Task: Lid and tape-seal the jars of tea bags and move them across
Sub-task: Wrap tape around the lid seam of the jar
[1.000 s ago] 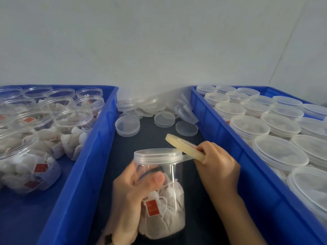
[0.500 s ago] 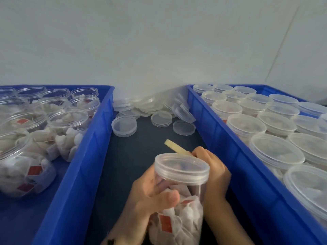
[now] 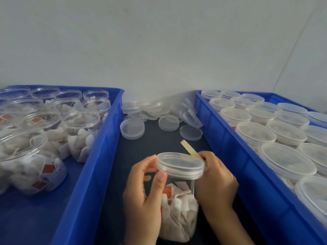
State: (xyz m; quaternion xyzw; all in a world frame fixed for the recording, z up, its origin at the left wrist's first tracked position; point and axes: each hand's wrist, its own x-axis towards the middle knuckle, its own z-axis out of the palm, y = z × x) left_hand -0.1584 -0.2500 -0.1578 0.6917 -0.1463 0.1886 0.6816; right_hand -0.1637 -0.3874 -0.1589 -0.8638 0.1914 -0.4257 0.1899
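- We see a clear, smooth plastic jar (image 3: 178,206), cylindrical, stuffed with soft white tea bags (image 3: 178,216), its ridged translucent lid (image 3: 180,165) on.
- Its long axis stands near upright, lid tipped toward us, between two blue crates over the dark table (image 3: 152,145).
- Our left hand (image 3: 143,197) wraps the jar; our right hand (image 3: 215,181) pinches a flat tan tape roll (image 3: 192,152) at the lid's rim.

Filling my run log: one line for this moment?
left hand holds lidded jar | right hand holds tape roll at lid | sealing underway
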